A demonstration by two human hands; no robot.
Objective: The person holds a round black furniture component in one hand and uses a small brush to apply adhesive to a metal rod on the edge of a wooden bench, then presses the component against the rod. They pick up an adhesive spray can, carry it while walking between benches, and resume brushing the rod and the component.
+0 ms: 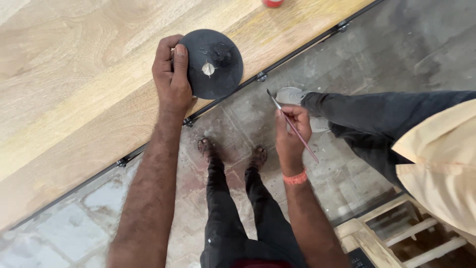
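**Two forearms, a black disc and a thin brush**

Forearms reach out from the bottom edge of the view, over dark trousers and sandalled feet on a stained stone floor.

The left hand lies on the near edge of the pale wooden surface, fingers pressed together and curled over the left rim of a round black disc, the thumb lying on the disc's top face. The disc sits flat on the wood, with its near right part jutting past the edge over the floor; a small light-coloured spot shows at its centre.

The right hand hangs over the floor, well apart from the disc, to the right of it and nearer. It pinches a thin brush between thumb and fingertips, the bristle end pointing up and left towards the surface (the handle slants down to the right). An orange band circles that wrist.

On the right another person's dark trouser leg and grey shoe stand near the surface's edge. A wooden frame sits at the near right corner.
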